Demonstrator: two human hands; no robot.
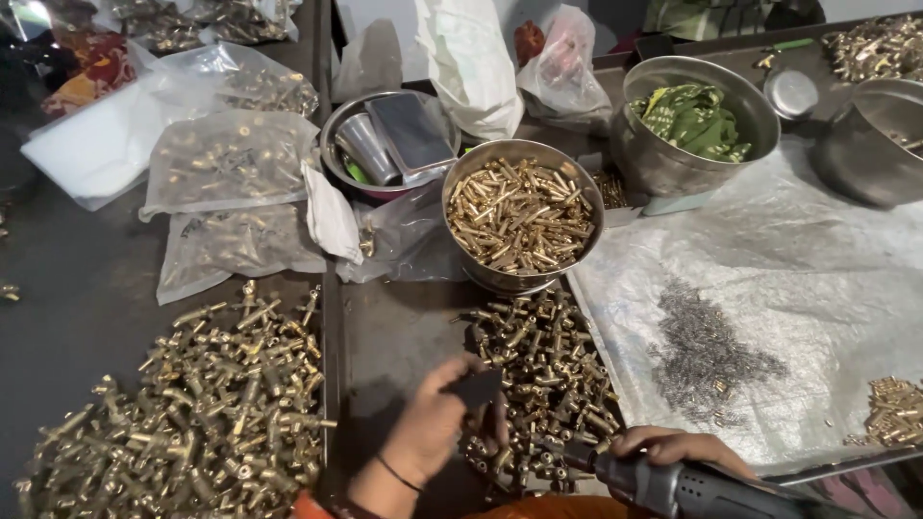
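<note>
Hands closed: left [433, 423] pinches black block [477, 388], right [673, 448] grips power tool [673, 488].

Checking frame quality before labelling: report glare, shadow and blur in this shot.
Head view: glare whitens the clear plastic bags top left; the round steel bowl of brass pins is sharp and evenly lit; the left hand casts a soft shadow on the dark table; the grey power tool at the bottom edge is slightly blurred.
</note>
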